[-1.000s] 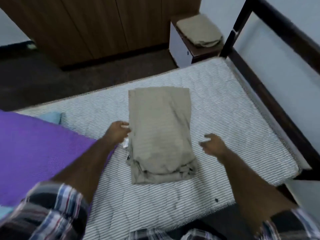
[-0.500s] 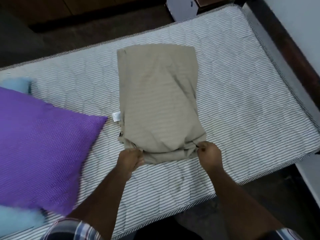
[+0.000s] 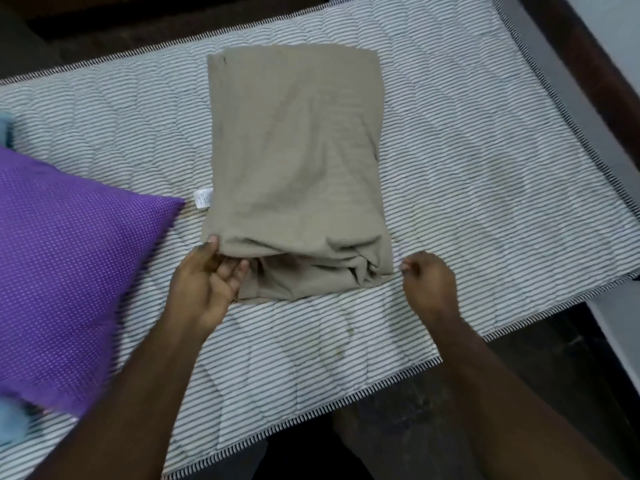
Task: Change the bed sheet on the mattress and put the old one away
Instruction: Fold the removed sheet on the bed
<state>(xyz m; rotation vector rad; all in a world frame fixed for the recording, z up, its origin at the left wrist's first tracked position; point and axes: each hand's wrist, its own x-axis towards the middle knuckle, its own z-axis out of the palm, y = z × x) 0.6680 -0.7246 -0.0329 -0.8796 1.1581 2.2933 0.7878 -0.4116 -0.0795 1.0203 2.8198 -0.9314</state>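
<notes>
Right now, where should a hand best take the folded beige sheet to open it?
Probably at the loose near edge of the sheet, coming from the person's side: the layers gape there, while the far edge lies flat and closed on the mattress.

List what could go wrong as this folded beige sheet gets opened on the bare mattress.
1. Only the left hand holds a layer of the folded beige sheet; the right hand is off it, so it may open lopsided.
2. The purple pillow lies on the mattress beside the sheet and could get covered or dragged when it spreads.
</notes>
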